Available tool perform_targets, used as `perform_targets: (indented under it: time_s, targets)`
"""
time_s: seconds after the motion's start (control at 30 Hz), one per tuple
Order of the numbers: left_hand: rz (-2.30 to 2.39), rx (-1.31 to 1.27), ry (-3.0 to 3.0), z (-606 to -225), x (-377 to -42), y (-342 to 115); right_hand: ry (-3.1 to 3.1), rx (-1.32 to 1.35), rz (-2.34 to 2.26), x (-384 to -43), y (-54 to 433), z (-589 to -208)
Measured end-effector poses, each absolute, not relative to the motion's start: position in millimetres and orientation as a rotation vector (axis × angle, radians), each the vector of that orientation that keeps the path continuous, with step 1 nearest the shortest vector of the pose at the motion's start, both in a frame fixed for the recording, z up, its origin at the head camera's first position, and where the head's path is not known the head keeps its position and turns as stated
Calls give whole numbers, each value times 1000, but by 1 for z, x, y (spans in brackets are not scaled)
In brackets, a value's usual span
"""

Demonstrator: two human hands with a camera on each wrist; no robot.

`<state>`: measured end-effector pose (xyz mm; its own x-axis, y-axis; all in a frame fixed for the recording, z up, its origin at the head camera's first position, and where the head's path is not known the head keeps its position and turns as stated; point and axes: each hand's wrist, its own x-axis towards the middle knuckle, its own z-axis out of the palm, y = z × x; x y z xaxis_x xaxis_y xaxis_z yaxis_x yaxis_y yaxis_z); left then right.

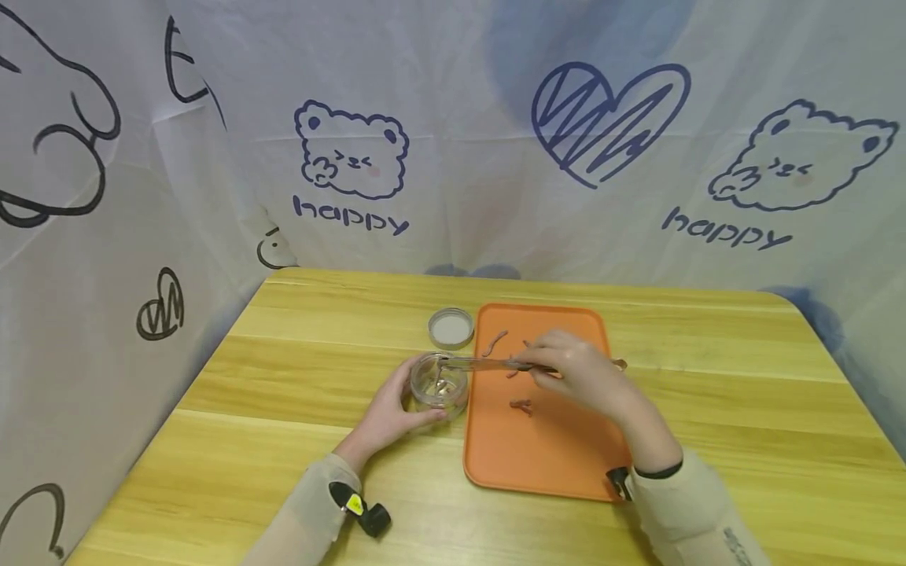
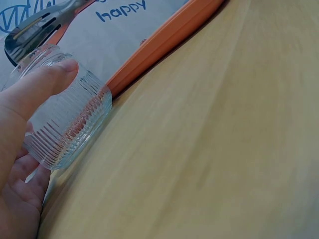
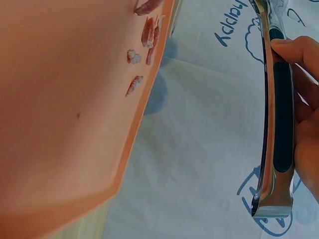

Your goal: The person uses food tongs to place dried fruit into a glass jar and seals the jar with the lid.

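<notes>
My left hand (image 1: pixel 388 413) grips a clear ribbed glass jar (image 2: pixel 75 119), thumb at the near side and fingers around the far side. The jar stands without its lid on the table, beside the tray's left edge. My right hand (image 1: pixel 587 376) holds metal tongs (image 3: pixel 283 117) with dark grips, raised over the orange tray (image 1: pixel 541 460). Their tips reach across to the jar's mouth; I cannot tell whether they pinch anything. Several reddish-brown dried strips (image 1: pixel 521 406) lie on the tray, some partly hidden beneath the right hand in the head view.
A round lid (image 1: pixel 451 328) lies just behind the jar, near the tray's far left corner. Yellow wood-grain table (image 1: pixel 297 377) surrounds the tray. White cloth (image 1: pixel 460 181) with drawn bears and hearts hangs behind the table and at its left.
</notes>
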<state>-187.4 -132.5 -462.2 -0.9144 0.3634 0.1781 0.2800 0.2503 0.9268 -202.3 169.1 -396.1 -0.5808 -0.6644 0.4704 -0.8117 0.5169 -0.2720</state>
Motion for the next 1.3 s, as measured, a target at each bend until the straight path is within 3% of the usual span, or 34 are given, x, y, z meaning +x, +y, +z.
perform_targets:
  time_s: [0.6,1.3]
  targets:
    - [1773,653,2434,-464,-189,-134,-2455,1215,671,-199,166,-400]
    - [1764,647,2439,-464,-188,-135,-2683,861,680,-189,214,-396]
